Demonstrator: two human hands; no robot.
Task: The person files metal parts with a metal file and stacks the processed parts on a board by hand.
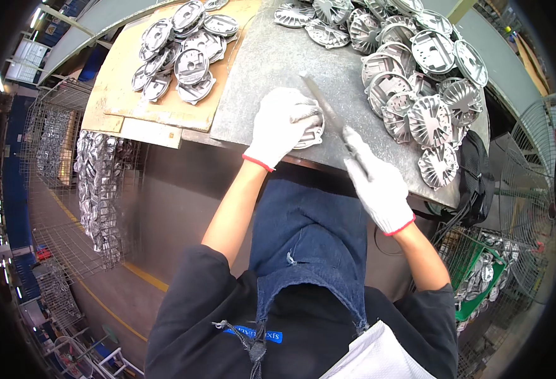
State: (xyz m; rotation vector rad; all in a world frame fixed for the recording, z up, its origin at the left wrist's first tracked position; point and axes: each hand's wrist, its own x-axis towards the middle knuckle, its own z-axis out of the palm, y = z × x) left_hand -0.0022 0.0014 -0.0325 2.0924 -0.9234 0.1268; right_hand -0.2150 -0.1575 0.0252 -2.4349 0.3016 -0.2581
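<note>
My left hand, in a white knit glove with a red cuff, presses a round cast-metal part against the metal tabletop near its front edge. Its fingers curl over the part and hide most of it. In my gloved right hand is a long, narrow metal file, held slanting up and to the left. The file's far end is blurred and lies just beyond the part, to the right of my left fingers. Whether file and part touch, I cannot tell.
Finned round castings are heaped along the table's right side. More castings lie piled on a tan board at the left. Wire cages of metal parts stand below left, and a green crate sits below right.
</note>
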